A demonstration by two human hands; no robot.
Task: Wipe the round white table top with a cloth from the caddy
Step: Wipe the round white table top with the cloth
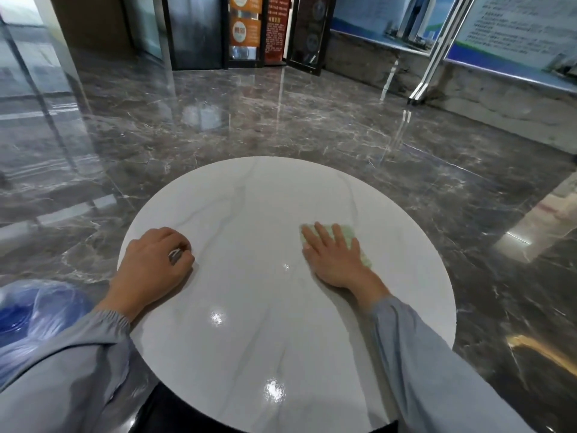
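Note:
The round white table top [265,323] with faint grey veins fills the lower middle of the head view. A pale green cloth [348,234] lies flat on its right half. My right hand [332,256] presses on the cloth with straight, spread fingers. My left hand [156,260] rests on the table's left part near the rim, fingers curled under into a loose fist with nothing visible in it. Most of the cloth is hidden under my right palm. No caddy is in view.
Glossy dark marble floor [281,114] surrounds the table. A blue bin lined with a clear plastic bag [34,314] stands at the lower left beside the table. Dark door frames and posters stand at the back, a low wall with a metal rail at the right.

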